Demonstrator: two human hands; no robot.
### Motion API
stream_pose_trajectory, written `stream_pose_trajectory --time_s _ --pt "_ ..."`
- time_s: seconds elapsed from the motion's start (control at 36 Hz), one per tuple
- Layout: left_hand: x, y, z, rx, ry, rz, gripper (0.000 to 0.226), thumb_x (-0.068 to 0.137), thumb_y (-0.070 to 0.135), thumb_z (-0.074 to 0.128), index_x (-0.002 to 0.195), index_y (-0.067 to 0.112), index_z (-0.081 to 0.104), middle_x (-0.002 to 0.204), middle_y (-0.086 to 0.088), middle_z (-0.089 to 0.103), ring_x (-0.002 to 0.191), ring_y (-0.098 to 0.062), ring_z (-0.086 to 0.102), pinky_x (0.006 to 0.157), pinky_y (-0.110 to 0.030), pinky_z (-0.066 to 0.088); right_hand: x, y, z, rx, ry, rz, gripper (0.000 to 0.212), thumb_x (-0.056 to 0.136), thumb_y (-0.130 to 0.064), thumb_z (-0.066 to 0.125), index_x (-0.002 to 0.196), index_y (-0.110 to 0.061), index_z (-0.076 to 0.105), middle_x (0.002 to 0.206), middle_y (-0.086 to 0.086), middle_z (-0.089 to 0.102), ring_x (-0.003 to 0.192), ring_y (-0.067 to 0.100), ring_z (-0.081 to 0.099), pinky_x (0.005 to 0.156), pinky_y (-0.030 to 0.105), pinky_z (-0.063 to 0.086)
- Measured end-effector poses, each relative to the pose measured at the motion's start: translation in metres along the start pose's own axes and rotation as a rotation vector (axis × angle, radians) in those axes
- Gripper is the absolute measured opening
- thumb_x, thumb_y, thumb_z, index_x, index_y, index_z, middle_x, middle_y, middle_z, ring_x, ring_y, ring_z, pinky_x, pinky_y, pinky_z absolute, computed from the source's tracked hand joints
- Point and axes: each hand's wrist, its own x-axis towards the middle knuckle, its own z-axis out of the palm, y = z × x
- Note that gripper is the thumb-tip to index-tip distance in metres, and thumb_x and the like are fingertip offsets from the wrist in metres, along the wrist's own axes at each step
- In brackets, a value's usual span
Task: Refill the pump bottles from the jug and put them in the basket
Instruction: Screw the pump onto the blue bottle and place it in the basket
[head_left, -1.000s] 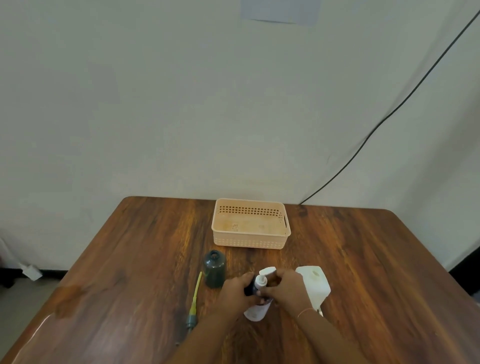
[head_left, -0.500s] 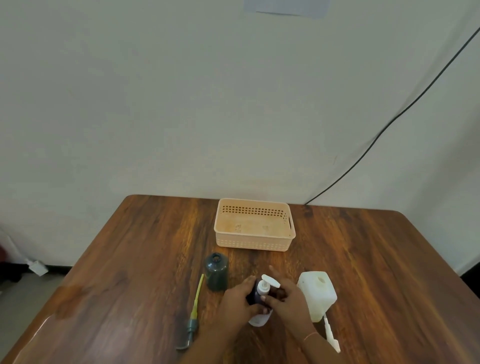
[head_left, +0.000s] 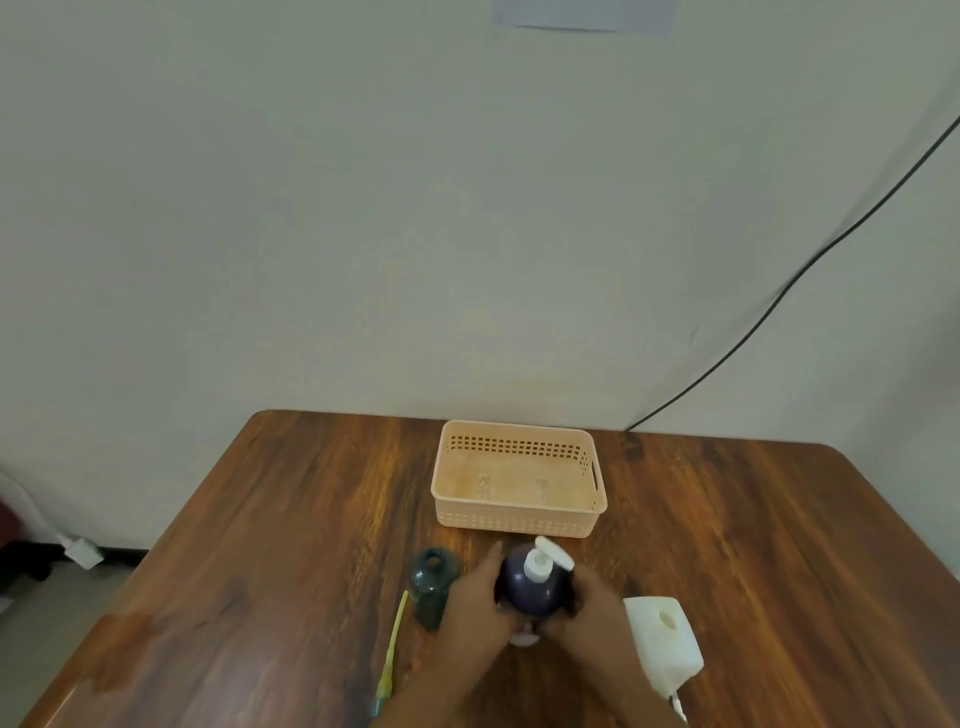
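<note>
A dark purple pump bottle (head_left: 535, 590) with a white pump head is held upright between both hands, just in front of the basket. My left hand (head_left: 475, 605) wraps its left side and my right hand (head_left: 592, 610) its right side. The peach plastic basket (head_left: 519, 522) holds nothing. A dark green bottle (head_left: 431, 587) stands open-topped to the left, its yellow-green pump tube (head_left: 392, 657) lying on the table beside it. The white jug (head_left: 665, 639) stands open at the right.
The wooden table (head_left: 260, 545) ends at a wall behind the basket. A black cable (head_left: 779, 296) runs down the wall at the right. A small white object (head_left: 678, 706) lies in front of the jug.
Both hands have brought the purple bottle upright and a little toward the basket. My view has tilted, so the table sits lower in frame.
</note>
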Motion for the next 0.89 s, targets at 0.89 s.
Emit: stream_pose_trajectory --time_s 0.89 --pt "0.183 0.035 -0.028 -0.341 -0.076 -0.215 0.048 0.087 -0.004 0.040 0.132 0.011 0.046 0.133 -0.008 0.051 0.118 -0.021 0.045 0.112 -0.045 0.035 0.199 -0.031 0.018 -0.123 -0.062 0.139 0.069 0.061 -0.001 0.079 0.123 -0.017 0.054 0.124 0.005 0.061 0.116 0.025 0.054 0.101 0.036 0.042"
